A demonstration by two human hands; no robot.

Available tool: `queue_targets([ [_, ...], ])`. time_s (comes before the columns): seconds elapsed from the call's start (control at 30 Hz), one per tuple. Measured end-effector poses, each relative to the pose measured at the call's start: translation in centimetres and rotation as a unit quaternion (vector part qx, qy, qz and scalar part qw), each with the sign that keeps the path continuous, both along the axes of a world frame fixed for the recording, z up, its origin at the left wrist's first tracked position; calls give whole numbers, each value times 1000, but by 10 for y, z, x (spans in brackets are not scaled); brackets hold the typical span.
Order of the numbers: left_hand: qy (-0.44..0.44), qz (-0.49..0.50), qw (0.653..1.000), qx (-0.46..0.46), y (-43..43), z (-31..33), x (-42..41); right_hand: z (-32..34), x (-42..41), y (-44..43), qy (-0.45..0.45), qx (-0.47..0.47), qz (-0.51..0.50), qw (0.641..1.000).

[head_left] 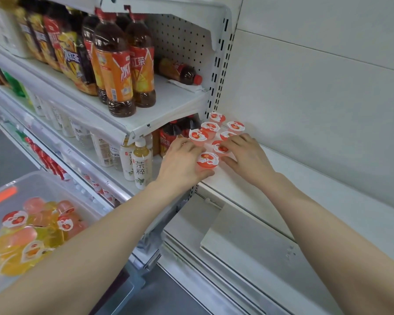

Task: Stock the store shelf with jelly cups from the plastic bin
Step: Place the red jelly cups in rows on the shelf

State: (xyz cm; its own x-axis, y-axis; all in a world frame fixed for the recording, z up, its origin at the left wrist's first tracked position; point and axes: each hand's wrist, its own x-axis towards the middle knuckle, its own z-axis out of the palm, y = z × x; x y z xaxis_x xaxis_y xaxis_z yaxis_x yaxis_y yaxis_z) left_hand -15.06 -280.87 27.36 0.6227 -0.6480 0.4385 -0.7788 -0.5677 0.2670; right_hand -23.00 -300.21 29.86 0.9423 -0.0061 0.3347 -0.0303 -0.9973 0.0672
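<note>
Head: left hand (182,163) grips jelly cup (207,160), right hand (247,156) touches neighbouring cup (221,148).

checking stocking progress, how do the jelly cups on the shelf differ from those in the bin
The shelf cups stand upright in rows; the bin cups lie jumbled and tilted. Shelf cups all show red lids; bin cups mix yellow and pink. Both are small lidded cups.

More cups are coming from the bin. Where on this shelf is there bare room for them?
Free: the shelf right of the right hand, between back wall and front edge. Crowded: the left end, where jelly cups cluster and the left hand grips the front cup.
</note>
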Motion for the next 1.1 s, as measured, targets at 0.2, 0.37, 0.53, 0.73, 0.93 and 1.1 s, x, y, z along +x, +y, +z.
queue_targets([
  [0.2, -4, -31, 999, 17, 20, 17, 3, 11, -16, 11, 22, -27, -40, 999],
  [0.37, -37, -38, 998, 26, 62, 24, 8, 21, -31, 39, 22, -47, -52, 997],
  [0.53, -57, -41, 997, 34, 125, 24, 11, 24, -36, 86, -49, -78, -43, 995],
  [0.73, -41, -2, 998, 51, 231, -3, 27, 0, -23, 165, -70, -68, 2, 995],
  [0.93, 39, 87, 993, 66, 343, -67, 39, -62, 1, 266, -60, -22, 76, 995],
  [1.1, 152, 164, 969, 107, 410, -137, 31, -122, 23, 336, 46, 25, 152, 987],
])
